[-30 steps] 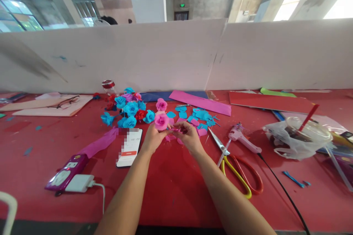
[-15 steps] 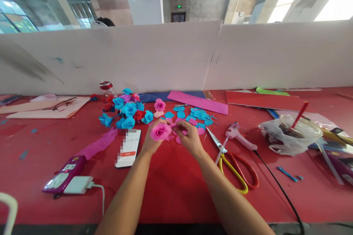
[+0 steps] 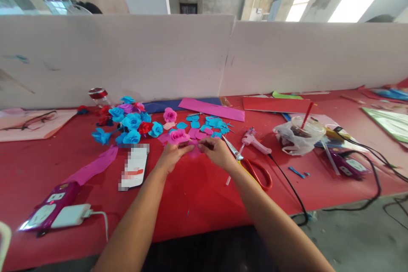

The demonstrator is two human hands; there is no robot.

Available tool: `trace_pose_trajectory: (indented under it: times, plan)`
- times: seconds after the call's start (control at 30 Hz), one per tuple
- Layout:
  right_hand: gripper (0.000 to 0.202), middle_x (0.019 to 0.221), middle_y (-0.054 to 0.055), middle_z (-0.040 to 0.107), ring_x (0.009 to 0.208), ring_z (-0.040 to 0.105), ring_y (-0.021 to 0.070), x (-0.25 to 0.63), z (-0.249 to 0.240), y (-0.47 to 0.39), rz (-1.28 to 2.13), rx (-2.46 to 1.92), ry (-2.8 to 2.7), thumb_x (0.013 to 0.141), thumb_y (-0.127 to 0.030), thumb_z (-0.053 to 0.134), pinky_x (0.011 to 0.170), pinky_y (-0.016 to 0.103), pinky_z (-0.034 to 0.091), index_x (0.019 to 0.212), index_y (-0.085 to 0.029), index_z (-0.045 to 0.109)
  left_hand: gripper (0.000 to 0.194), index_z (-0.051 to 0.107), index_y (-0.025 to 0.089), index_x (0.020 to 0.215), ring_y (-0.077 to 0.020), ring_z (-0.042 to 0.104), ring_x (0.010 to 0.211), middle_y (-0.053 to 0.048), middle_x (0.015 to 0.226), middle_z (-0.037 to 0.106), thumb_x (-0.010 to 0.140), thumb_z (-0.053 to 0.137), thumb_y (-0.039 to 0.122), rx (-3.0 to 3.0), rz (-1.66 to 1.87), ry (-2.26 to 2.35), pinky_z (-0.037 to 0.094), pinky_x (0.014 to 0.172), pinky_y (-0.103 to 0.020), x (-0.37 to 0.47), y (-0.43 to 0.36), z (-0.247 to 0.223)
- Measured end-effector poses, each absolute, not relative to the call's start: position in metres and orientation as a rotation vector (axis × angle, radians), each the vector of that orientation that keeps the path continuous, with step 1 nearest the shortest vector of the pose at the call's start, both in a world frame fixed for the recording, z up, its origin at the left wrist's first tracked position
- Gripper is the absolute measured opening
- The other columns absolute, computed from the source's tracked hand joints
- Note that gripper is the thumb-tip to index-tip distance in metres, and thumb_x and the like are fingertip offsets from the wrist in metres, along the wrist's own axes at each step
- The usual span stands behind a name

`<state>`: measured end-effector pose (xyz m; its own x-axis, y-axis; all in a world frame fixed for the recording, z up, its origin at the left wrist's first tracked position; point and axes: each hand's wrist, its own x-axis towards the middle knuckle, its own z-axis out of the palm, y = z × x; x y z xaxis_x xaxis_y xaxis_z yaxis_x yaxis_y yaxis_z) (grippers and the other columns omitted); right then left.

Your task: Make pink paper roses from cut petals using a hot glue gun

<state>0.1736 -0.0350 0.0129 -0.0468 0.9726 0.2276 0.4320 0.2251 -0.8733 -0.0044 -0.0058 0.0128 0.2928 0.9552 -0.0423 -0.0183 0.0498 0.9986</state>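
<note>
Head view; left hand (image 3: 172,156), right hand (image 3: 217,151): pinched closed on one pink petal (image 3: 194,149); one pink rose (image 3: 178,136) at left hand

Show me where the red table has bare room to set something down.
Bare: the table between its front edge and the left hand and right hand; a patch between phone and charger. Crowded: beyond the hands, with petals, and beyond the phone, with flowers.

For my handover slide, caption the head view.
Left hand and right hand hold a pink petal, blue flowers to the left, scissors to the right.
</note>
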Motion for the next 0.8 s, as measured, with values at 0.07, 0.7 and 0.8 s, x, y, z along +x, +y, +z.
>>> trace_pose_trajectory:
  times: [0.07,0.7,0.8]
  plan:
    - [0.021,0.076,0.001,0.067,0.067,0.058,0.0153,0.209,0.013,-0.042,0.465,-1.62,-1.653,0.08,-0.024,0.053,0.063,0.027,0.043,0.094,-0.023,0.068,0.034,0.063,0.017,0.076,-0.0071,0.042,0.051,0.002,0.064,0.059,0.053,0.08,0.036,1.243,0.873,1.023,0.027,0.049,-0.022,-0.003,-0.007,0.012]
    - [0.023,0.069,0.004,0.06,0.062,0.054,0.0178,0.308,0.029,-0.089,0.204,-2.022,-1.697,0.076,-0.034,0.059,0.056,0.028,0.039,0.09,-0.016,0.062,0.012,0.064,0.018,0.051,-0.0135,0.053,0.056,0.0,0.055,0.063,0.047,0.076,0.018,1.327,0.631,1.319,0.039,0.054,-0.025,0.019,-0.01,-0.024]
    - [0.031,0.053,0.0,0.052,0.05,0.046,0.0145,0.275,0.034,-0.111,0.625,-1.811,-1.781,0.079,-0.049,0.054,0.047,0.026,0.034,0.075,-0.019,0.061,0.01,0.064,0.019,0.051,-0.0146,0.056,0.057,0.0,0.055,0.063,0.048,0.074,0.017,1.394,0.641,1.312,0.04,0.055,-0.025,0.018,-0.009,-0.031]
